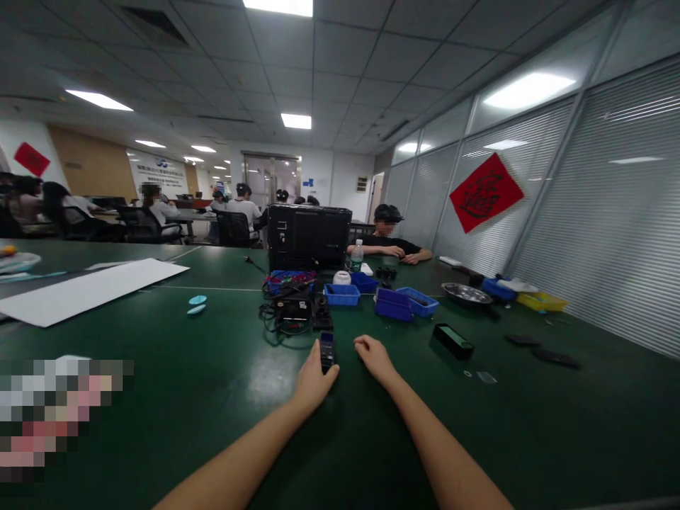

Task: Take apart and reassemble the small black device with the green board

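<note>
White sheet lies at the left of the frame. Near the centre, the left hand grips a dark handheld device, thumb at its lower right. Just right of it, the right hand is curled; whether it holds anything I cannot tell. Holding the device steady seems the step in hand; the next move likely calls for a firm left grip

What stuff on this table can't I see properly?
In the head view:
- Part of the black handheld device: covered by the left hand; its markings are too small to read.
- Anything under the right hand: its curled fingers hide it.
- The rest of the white dish: cut off by the left edge.
</note>
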Demonstrator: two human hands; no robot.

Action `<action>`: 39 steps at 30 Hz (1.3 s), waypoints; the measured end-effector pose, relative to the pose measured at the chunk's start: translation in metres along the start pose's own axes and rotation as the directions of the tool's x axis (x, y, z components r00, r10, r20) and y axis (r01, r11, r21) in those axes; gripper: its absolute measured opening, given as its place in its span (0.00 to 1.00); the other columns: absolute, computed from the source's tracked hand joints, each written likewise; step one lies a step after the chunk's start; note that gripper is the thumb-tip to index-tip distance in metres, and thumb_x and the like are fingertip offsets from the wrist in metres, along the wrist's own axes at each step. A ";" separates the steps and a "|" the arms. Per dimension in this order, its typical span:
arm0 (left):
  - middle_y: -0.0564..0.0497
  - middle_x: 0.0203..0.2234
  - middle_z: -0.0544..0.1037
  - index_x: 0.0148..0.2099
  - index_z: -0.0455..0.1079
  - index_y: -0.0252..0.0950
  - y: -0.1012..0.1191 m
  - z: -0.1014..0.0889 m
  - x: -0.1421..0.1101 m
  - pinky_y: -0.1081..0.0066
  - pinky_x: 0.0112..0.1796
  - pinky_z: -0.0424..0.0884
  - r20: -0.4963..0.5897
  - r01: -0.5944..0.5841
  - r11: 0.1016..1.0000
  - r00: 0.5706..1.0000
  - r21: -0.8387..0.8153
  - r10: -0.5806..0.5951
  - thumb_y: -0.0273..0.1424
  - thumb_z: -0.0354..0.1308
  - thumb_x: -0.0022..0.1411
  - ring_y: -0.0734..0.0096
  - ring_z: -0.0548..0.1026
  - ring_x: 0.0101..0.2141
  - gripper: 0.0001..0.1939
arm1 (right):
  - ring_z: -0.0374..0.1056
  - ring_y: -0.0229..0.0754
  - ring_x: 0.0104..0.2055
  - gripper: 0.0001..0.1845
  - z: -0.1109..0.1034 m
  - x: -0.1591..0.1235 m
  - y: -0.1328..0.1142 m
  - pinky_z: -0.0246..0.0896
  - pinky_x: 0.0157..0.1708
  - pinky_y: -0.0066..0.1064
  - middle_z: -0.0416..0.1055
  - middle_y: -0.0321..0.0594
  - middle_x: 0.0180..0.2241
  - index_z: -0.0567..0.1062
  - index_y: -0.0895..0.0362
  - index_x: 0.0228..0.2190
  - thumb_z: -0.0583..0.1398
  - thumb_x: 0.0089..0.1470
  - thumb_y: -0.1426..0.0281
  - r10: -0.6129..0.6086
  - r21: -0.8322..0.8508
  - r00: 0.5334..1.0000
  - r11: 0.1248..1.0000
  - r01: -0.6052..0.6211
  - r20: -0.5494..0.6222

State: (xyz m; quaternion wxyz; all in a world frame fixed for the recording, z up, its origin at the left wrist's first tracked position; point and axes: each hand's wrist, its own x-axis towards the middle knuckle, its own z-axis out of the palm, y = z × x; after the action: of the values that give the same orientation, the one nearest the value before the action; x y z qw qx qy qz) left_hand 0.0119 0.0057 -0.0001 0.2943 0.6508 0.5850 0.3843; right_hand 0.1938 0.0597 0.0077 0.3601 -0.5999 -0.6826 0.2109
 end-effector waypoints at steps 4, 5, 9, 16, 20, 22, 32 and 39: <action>0.43 0.60 0.52 0.63 0.39 0.35 -0.002 0.010 0.003 0.69 0.52 0.57 0.111 -0.027 0.918 0.991 -0.396 0.077 0.22 0.51 0.43 0.64 0.55 0.57 0.44 | 0.67 0.43 0.38 0.24 0.004 -0.017 -0.033 0.59 0.37 0.30 0.72 0.44 0.37 0.67 0.58 0.46 0.49 0.52 0.57 0.064 -0.058 0.998 0.996 -0.064 -0.008; 0.43 0.60 0.52 0.63 0.39 0.36 -0.004 0.010 0.003 0.69 0.51 0.59 0.116 -0.012 0.868 0.990 -0.496 0.079 0.21 0.50 0.43 0.64 0.56 0.57 0.44 | 0.66 0.44 0.42 0.28 0.007 -0.023 -0.042 0.58 0.39 0.31 0.70 0.46 0.41 0.63 0.59 0.49 0.50 0.52 0.56 0.052 -0.116 0.999 0.992 -0.052 -0.003; 0.40 0.58 0.54 0.60 0.46 0.38 -0.012 0.004 0.007 0.68 0.45 0.66 0.044 0.077 0.730 0.997 -0.679 -0.065 0.22 0.51 0.45 0.62 0.63 0.53 0.39 | 0.58 0.53 0.50 0.39 0.022 -0.044 -0.064 0.56 0.43 0.38 0.60 0.54 0.51 0.52 0.60 0.56 0.55 0.47 0.57 0.005 -0.451 1.000 0.892 0.004 0.019; 0.42 0.51 0.62 0.57 0.51 0.39 -0.010 -0.006 0.003 0.74 0.35 0.70 -0.012 0.095 0.741 0.990 -0.665 -0.138 0.22 0.52 0.44 0.68 0.69 0.44 0.36 | 0.60 0.52 0.46 0.35 0.012 -0.039 -0.054 0.58 0.39 0.38 0.60 0.54 0.47 0.49 0.55 0.57 0.54 0.49 0.66 0.095 -0.634 0.995 0.770 -0.070 0.005; 0.44 0.48 0.64 0.57 0.50 0.40 -0.012 -0.010 0.001 0.73 0.33 0.70 -0.070 0.044 0.755 0.991 -0.654 -0.118 0.23 0.51 0.44 0.69 0.69 0.41 0.36 | 0.61 0.52 0.46 0.35 -0.019 -0.026 -0.033 0.58 0.38 0.39 0.61 0.54 0.47 0.50 0.56 0.57 0.54 0.48 0.65 0.243 -0.648 0.968 0.729 -0.221 -0.057; 0.44 0.47 0.64 0.57 0.51 0.40 -0.014 -0.013 0.002 0.73 0.33 0.70 -0.076 0.037 0.759 0.991 -0.650 -0.114 0.24 0.51 0.45 0.70 0.70 0.40 0.34 | 0.62 0.53 0.46 0.36 -0.034 -0.022 -0.021 0.58 0.38 0.41 0.61 0.56 0.47 0.49 0.58 0.57 0.55 0.48 0.65 0.305 -0.642 0.949 0.712 -0.285 -0.083; 0.45 0.44 0.66 0.57 0.52 0.39 -0.007 -0.017 -0.001 0.73 0.31 0.70 -0.029 0.072 0.760 0.993 -0.647 -0.118 0.30 0.53 0.49 0.71 0.71 0.36 0.31 | 0.64 0.54 0.45 0.31 -0.068 -0.024 0.005 0.60 0.38 0.40 0.65 0.56 0.45 0.58 0.63 0.49 0.58 0.44 0.63 0.437 -0.585 0.888 0.687 -0.431 -0.142; 0.46 0.41 0.68 0.56 0.54 0.38 -0.007 -0.018 -0.001 0.71 0.31 0.70 -0.022 0.088 0.758 0.991 -0.646 -0.134 0.31 0.55 0.46 0.70 0.72 0.34 0.32 | 0.62 0.54 0.47 0.33 -0.071 -0.024 0.011 0.59 0.39 0.41 0.62 0.57 0.48 0.56 0.62 0.51 0.57 0.45 0.61 0.446 -0.576 0.881 0.684 -0.448 -0.155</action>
State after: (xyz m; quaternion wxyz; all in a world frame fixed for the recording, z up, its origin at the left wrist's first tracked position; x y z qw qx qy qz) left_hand -0.0072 0.0042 0.0032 0.5018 0.4615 0.4651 0.5647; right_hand 0.2541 0.0278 0.0404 0.0915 -0.8302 -0.5459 0.0662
